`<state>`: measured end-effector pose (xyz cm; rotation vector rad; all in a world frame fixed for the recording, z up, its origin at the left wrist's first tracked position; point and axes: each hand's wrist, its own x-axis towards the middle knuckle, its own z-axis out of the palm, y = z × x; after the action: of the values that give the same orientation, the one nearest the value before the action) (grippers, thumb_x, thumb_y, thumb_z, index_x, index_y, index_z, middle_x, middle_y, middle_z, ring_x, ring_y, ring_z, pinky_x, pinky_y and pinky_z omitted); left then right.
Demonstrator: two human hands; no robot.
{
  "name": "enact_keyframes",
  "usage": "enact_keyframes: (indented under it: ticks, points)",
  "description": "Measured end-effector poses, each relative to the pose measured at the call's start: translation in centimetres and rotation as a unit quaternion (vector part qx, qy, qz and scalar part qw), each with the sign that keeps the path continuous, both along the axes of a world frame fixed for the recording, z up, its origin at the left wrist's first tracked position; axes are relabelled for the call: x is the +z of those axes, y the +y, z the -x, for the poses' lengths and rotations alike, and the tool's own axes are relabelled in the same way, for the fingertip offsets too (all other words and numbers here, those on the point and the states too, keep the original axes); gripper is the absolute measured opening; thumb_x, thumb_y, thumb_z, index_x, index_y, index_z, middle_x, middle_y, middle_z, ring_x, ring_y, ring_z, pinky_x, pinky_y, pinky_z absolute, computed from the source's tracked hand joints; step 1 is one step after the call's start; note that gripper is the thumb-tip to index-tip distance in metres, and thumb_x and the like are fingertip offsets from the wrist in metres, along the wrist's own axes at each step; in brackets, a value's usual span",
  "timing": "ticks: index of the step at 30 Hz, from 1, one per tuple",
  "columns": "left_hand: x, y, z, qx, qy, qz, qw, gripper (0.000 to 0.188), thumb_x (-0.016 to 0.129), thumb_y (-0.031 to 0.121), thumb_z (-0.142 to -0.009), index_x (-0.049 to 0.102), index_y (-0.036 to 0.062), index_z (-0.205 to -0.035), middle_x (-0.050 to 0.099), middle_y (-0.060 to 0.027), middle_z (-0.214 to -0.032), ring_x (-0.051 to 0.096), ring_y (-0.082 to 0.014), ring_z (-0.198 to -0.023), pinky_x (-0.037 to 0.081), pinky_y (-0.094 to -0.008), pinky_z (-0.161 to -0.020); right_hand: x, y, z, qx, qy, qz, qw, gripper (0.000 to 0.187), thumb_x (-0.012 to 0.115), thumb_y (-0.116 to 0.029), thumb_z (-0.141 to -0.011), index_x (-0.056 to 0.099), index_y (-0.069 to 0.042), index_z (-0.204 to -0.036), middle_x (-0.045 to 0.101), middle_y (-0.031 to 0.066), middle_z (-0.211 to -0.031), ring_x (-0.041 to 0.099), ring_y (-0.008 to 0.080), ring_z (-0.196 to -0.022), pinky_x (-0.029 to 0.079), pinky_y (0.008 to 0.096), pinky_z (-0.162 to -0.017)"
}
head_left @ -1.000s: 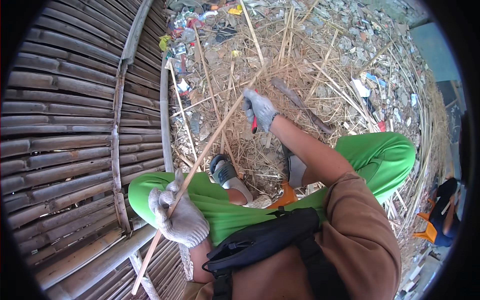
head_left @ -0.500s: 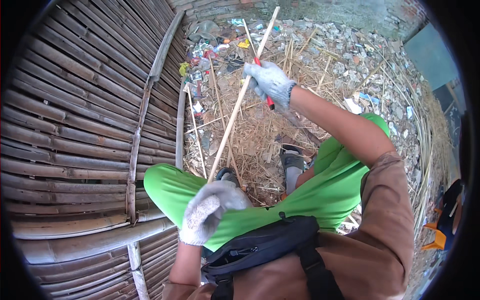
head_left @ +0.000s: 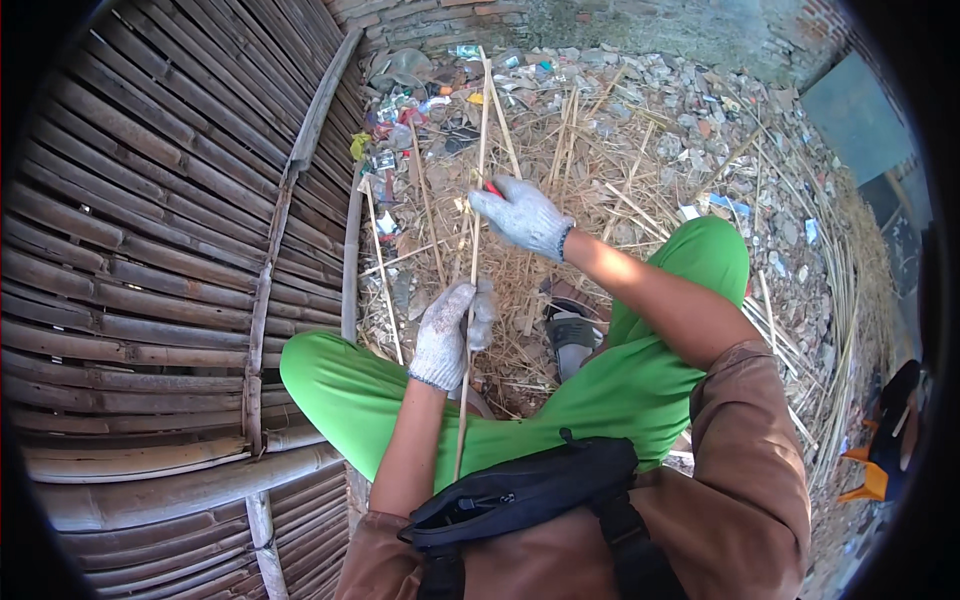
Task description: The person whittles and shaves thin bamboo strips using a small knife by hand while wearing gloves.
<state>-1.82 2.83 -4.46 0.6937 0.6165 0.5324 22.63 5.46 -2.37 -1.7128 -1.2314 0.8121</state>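
A long, thin bamboo strip point(head_left: 483, 125) stretches from above my lap out toward the far rubble. My left hand point(head_left: 450, 325), in a whitish knit glove, is closed round its middle, above my left leg. Farther up the strip, my gloved right hand point(head_left: 525, 218) is closed and its fingertips meet the strip's edge. A bit of a red tool handle point(head_left: 492, 188) pokes out of the right fist; its working end is hidden. The strip's near end hangs by my dark waist bag point(head_left: 525, 490).
A bamboo-slat wall point(head_left: 150, 300) runs along the left. Straw, shavings and litter cover the ground point(head_left: 590, 150) ahead, with loose bamboo strips point(head_left: 427, 200) on it. A brick wall point(head_left: 650, 30) closes the far side. An orange chair point(head_left: 865, 475) stands at right.
My left hand has moved up and forward along the strip from near my lap. My right hand has come slightly down and left. The strip now stands more upright in view.
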Motion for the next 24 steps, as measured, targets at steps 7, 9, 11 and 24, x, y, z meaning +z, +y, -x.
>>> enact_keyframes:
  ticks: [7,9,11,24]
  points:
    - [-2.5,0.0,-0.4,0.033,0.101,-0.021,0.994,0.021,0.062,0.025,-0.109,0.066,0.0049,-0.115,0.067,-0.0036,-0.079,0.051,-0.011,-0.053,0.04,-0.0262,-0.047,-3.5,-1.9,0.1,0.084,-0.317,0.004,0.945,0.038,0.065,-0.046,-0.1,0.069,-0.008,-0.101,0.073,0.0202,-0.089,0.072,0.0427,-0.082,0.057,0.0527,-0.076]
    - [-2.7,-0.1,-0.2,0.039,0.115,-0.047,0.991,0.023,0.058,0.026,-0.112,0.067,0.0052,-0.115,0.068,-0.0011,-0.079,0.053,-0.009,-0.054,0.043,-0.0264,-0.048,-2.9,-2.1,1.2,0.094,-0.391,0.012,0.915,0.031,0.064,-0.04,-0.097,0.071,-0.01,-0.092,0.074,0.0188,-0.085,0.074,0.0418,-0.083,0.06,0.0539,-0.077]
    - [-2.9,-0.3,0.0,0.041,0.136,-0.049,0.989,0.022,0.06,0.026,-0.111,0.067,0.0052,-0.115,0.068,-0.002,-0.078,0.053,-0.0097,-0.054,0.043,-0.0264,-0.048,-3.6,-3.3,2.6,0.12,-0.401,0.03,0.907,0.032,0.064,-0.04,-0.096,0.073,-0.01,-0.09,0.075,0.0187,-0.085,0.075,0.0409,-0.082,0.06,0.0555,-0.075]
    - [-1.6,-1.2,0.1,0.05,0.197,-0.122,0.972,0.025,0.063,0.032,-0.11,0.067,0.0074,-0.11,0.059,0.0018,-0.075,0.047,-0.0073,-0.051,0.036,-0.0258,-0.044,-3.2,-1.8,1.3,0.108,-0.464,0.061,0.877,0.027,0.064,-0.037,-0.095,0.076,-0.013,-0.094,0.077,0.016,-0.088,0.077,0.0382,-0.086,0.061,0.0555,-0.077]
